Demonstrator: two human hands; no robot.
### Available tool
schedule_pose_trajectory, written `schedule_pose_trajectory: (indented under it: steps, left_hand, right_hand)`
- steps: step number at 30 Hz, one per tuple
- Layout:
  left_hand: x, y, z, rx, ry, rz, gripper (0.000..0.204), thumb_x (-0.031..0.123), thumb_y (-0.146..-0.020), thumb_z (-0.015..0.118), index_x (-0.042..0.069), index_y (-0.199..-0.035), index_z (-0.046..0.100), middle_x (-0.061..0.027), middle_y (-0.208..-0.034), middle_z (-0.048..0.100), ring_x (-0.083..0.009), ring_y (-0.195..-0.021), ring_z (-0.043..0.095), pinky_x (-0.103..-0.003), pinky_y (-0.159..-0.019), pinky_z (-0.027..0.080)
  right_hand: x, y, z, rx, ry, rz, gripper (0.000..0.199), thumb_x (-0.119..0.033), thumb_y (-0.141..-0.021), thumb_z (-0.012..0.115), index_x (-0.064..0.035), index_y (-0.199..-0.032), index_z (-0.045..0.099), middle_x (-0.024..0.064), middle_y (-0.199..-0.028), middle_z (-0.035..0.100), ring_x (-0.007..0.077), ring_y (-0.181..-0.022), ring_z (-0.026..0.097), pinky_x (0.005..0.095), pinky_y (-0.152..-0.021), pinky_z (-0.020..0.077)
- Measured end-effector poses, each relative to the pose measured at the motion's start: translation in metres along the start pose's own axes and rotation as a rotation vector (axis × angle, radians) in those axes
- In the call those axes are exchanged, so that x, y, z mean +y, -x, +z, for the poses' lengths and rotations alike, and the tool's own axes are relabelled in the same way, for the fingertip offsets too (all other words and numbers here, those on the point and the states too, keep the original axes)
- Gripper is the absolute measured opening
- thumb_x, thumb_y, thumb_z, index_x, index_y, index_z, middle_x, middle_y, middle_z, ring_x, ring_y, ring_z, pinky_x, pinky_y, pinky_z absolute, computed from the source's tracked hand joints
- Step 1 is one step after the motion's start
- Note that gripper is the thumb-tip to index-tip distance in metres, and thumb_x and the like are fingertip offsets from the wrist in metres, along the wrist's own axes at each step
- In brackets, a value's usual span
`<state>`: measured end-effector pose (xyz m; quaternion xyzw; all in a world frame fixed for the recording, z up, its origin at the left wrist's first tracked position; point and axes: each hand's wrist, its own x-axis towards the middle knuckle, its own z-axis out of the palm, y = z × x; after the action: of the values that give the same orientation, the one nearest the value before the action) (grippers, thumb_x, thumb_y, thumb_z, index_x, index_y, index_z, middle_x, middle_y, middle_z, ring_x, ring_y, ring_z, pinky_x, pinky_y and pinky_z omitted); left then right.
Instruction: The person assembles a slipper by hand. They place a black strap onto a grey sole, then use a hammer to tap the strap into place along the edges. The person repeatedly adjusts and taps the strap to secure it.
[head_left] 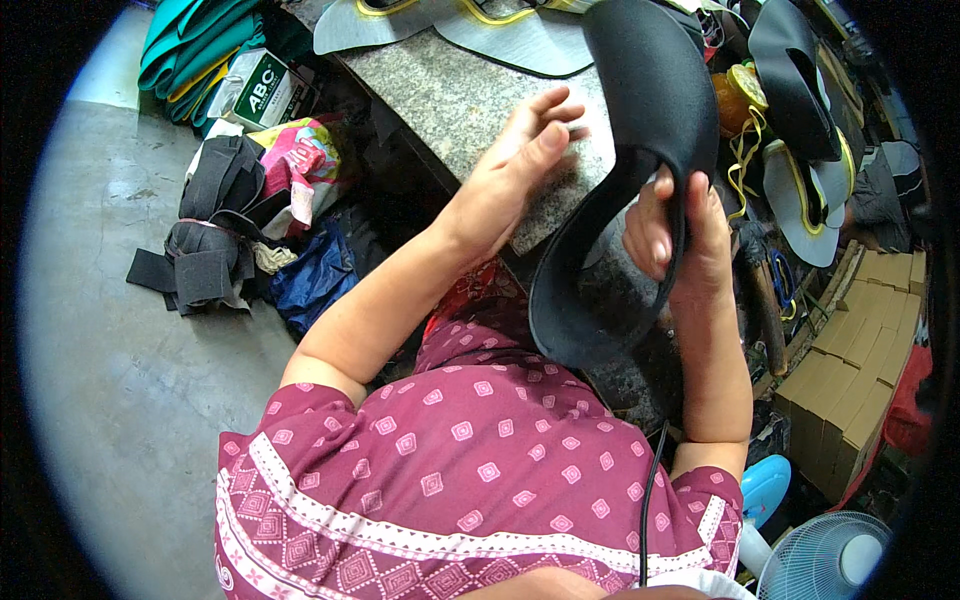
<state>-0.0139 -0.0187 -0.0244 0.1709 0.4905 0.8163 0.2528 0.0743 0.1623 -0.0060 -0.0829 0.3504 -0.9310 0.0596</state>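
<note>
A smooth black piece, looped and curved like a shoe upper (655,75), is held up in front of me. My right hand (690,235) grips its edge, with the thumb on the outer side and the fingers inside the loop. To the left of it, my left hand (515,165) is raised over a speckled stone slab (450,100). Its fingers are spread and hold nothing, and their tips are slightly blurred. Grey uppers with yellow edging (510,45) lie along the slab's far side.
At the right are another black upper (790,75), a roll of yellow tape (745,88), a wooden handle (765,315) and stacked brown cardboard (850,350). A fan (825,560) stands at lower right. Bundled black strips (205,245) and green cloth (190,50) lie left.
</note>
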Motion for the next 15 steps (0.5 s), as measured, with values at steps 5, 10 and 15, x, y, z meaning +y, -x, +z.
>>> schedule_pose_trajectory:
  steps: [5, 10, 15]
  left_hand:
    - [-0.001, -0.007, -0.008, -0.134, 0.362, -0.216, 0.057, 0.042, -0.097, 0.069, 0.000, -0.132, 0.055, -0.0097, -0.119, 0.068, -0.0173, -0.099, 0.068, -0.033, -0.091, 0.055]
    - [0.015, 0.000, -0.017, -0.052, 0.140, 0.035, 0.045, 0.015, -0.090, 0.079, -0.003, -0.126, 0.059, -0.0123, -0.113, 0.071, -0.0174, -0.099, 0.070, -0.031, -0.090, 0.057]
    - [0.020, 0.002, -0.020, 0.055, 0.038, -0.082, 0.040, 0.012, -0.093, 0.074, -0.001, -0.128, 0.061, -0.0104, -0.116, 0.071, -0.0172, -0.098, 0.071, -0.031, -0.086, 0.059]
  right_hand:
    - [-0.005, -0.002, -0.010, 0.170, 0.403, 0.048, 0.044, -0.037, -0.092, 0.072, -0.0020, -0.118, 0.062, 0.0101, -0.075, 0.067, 0.0165, -0.059, 0.062, 0.0299, -0.053, 0.0500]
    - [-0.006, -0.007, -0.013, 0.293, 0.481, -0.049, 0.044, -0.010, -0.083, 0.079, -0.0007, -0.122, 0.063, 0.0073, -0.107, 0.072, 0.0136, -0.095, 0.068, 0.0282, -0.082, 0.0569]
    - [-0.002, -0.012, -0.014, 0.484, 0.502, -0.063, 0.022, -0.004, -0.091, 0.072, -0.0014, -0.112, 0.066, 0.0070, -0.102, 0.074, 0.0104, -0.085, 0.069, 0.0255, -0.080, 0.0559]
